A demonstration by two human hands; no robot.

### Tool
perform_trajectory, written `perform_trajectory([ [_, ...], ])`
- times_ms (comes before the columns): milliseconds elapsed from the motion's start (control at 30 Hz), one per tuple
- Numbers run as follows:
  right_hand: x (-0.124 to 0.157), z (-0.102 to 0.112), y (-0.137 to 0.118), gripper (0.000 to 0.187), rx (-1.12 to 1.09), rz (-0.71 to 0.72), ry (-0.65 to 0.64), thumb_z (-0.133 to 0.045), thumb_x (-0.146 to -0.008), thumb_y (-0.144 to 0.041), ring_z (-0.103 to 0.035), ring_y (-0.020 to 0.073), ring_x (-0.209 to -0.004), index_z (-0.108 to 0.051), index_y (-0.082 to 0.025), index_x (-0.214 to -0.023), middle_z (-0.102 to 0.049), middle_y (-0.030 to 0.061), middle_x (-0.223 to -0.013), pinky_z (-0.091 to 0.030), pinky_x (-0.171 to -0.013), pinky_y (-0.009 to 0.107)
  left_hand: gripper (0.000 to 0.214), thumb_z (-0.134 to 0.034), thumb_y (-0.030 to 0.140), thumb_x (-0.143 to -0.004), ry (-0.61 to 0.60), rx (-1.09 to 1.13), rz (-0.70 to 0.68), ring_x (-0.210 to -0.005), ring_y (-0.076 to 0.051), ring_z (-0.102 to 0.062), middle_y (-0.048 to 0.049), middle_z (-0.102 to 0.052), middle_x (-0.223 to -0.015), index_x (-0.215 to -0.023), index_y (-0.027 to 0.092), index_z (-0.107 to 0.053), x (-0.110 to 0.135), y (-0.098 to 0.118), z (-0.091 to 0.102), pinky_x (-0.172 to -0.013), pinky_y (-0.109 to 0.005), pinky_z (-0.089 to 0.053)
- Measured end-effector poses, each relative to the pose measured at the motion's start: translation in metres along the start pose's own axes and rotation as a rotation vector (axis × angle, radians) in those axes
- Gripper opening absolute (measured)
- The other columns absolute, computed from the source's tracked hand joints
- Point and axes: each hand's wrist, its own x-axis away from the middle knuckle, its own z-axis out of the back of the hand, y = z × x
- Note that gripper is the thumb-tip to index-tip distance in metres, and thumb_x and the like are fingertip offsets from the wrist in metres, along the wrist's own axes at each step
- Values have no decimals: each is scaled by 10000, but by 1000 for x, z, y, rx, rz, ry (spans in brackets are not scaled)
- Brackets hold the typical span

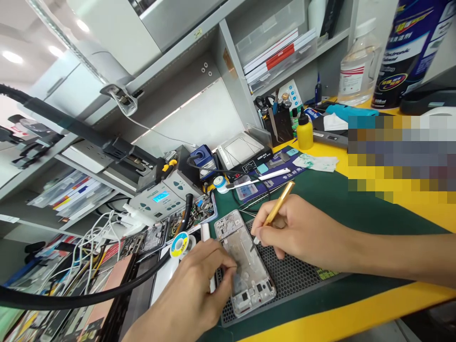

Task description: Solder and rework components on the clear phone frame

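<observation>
A silver phone frame [245, 259], stripped of its screen, lies on a black mat with a honeycomb pattern [292, 270]. Its bare inner plate faces up, with small parts at both ends. My right hand [285, 228] grips a slim gold-coloured, pen-like tool [280, 204], its lower end down by the frame's right edge. The exact tip is hard to make out. At the frame's left side is my left hand [199, 285], thumb and forefinger brought together over the inner plate. Whatever sits between those fingertips is too small or hidden to name.
A solder spool [180, 244] stands close beside my left hand. Behind the frame are a tray of small parts [201, 209], a white stick-like tool [263, 179] and a yellow bottle [304, 130]. A black hose [107, 297] crosses the left side.
</observation>
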Motion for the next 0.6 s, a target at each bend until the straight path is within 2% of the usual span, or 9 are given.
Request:
perform_trajectory([
  [133,3,1,-3,151,4,-18,-12,-605,-913,-270,-653,185,-568,-689,-201,-808,-627,-32,-630,-444,-564,310,217,-550,235,-1038,-18,248,191,-692,-154,-599,-10,-662,-800,-895,212,-712,5,-3,3,-620,-268,-502],
  [333,3,2,-7,151,-15,-31,-17,-631,-901,-284,-645,168,-586,-683,-203,-784,-632,-28,-663,-473,-585,291,239,-642,363,-1004,7,552,324,-724,-165,-553,-48,-694,-839,-932,181,-778,10,-5,1,-618,-276,-438],
  [500,-1,0,-1,177,-4,-67,-8,-695,-882,-352,-553,136,-494,-708,-202,-788,-593,-39,-534,-371,-468,240,311,-755,450,-943,-2,774,440,-717,-136,-490,-45,-672,-815,-898,145,-797,10,-5,1,-641,-266,-378],
  [600,-2,-1,4,182,-15,-81,-10,-707,-868,-378,-518,123,-473,-709,-205,-810,-603,-33,-550,-340,-425,225,367,-773,515,-916,24,910,503,-617,-96,-392,-30,-674,-798,-919,148,-781,14,-7,-1,-572,-262,-296],
])
